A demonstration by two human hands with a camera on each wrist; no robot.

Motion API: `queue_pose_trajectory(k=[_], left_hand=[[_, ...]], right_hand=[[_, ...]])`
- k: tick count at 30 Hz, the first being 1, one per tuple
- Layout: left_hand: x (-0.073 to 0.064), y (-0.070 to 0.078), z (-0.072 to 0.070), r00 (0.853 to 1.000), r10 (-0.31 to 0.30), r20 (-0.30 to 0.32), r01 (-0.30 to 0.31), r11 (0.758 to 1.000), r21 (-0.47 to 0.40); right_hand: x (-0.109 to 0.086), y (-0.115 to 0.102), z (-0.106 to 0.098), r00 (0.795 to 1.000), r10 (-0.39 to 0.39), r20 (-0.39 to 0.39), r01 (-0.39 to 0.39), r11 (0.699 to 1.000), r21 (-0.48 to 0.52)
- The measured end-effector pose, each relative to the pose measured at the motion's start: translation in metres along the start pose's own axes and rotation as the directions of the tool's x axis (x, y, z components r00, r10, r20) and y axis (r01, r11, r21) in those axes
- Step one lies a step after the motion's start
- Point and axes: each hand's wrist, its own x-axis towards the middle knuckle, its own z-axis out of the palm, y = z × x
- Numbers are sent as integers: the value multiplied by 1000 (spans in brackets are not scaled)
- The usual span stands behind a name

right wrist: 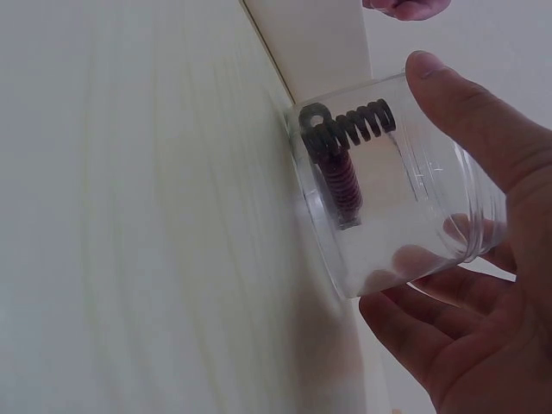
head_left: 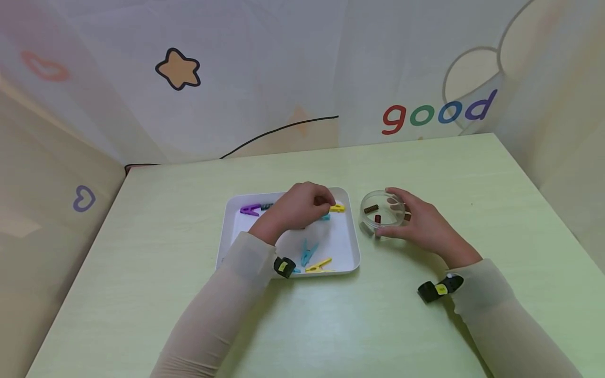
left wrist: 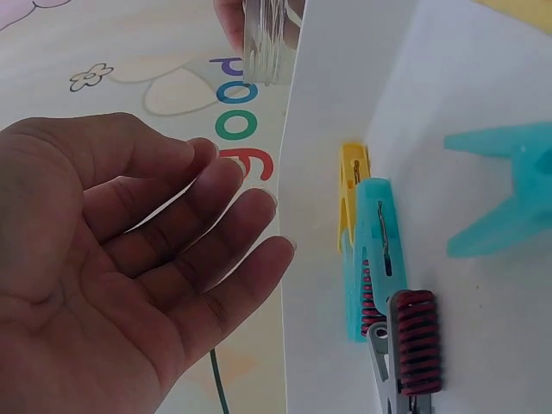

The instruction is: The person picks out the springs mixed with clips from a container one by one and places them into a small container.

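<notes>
White tray (head_left: pixel 337 242) holds the clips (head_left: pixel 308 256); clear jar (head_left: pixel 391 214) with springs (head_left: pixel 371 208) in it is just beside. Right hand (head_left: pixel 425 224) grips the jar, so keep that steady. Left hand (head_left: pixel 299 207) looks empty, loosely curled over the tray; imo pinch one clip at a time.

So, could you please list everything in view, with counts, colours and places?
Backdrop: one, pale, printed, behind
Table: one, pale green, in front
Tray: one, white, on the table
Clips: one purple, one grey, at least two yellow, at least two turquoise, in tray
Jar: one, clear, right of tray
Coils: at least three, dark, in jar and tray
Sleeves: two, pale, foreground
Wrist devices: two, black and yellow, by sleeves
Left hand: one, bare, above tray
Right hand: one, bare, holding jar
</notes>
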Motion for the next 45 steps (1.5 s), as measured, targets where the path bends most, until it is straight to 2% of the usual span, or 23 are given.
queue_pose_trajectory(k=[9,16,23,31,45], left_hand=[[-2,-4,-3,1000,-15,14,15,1000,5],[-2,-6,-5,997,-56,45,57,998,-1],[-3,-9,-5,996,-77,48,77,997,-1],[-3,-13,-5,989,-132,72,134,990,-32],[-4,-14,-6,985,-145,93,146,989,-5]], right_hand=[[0,2,0,1000,-7,-2,7,1000,0],[0,2,-1,1000,-8,-2,8,1000,-1],[1,4,-1,1000,-9,-7,9,1000,-13],[0,4,-1,1000,-3,-4,3,1000,-8],[0,5,0,1000,-11,-9,11,1000,-15]])
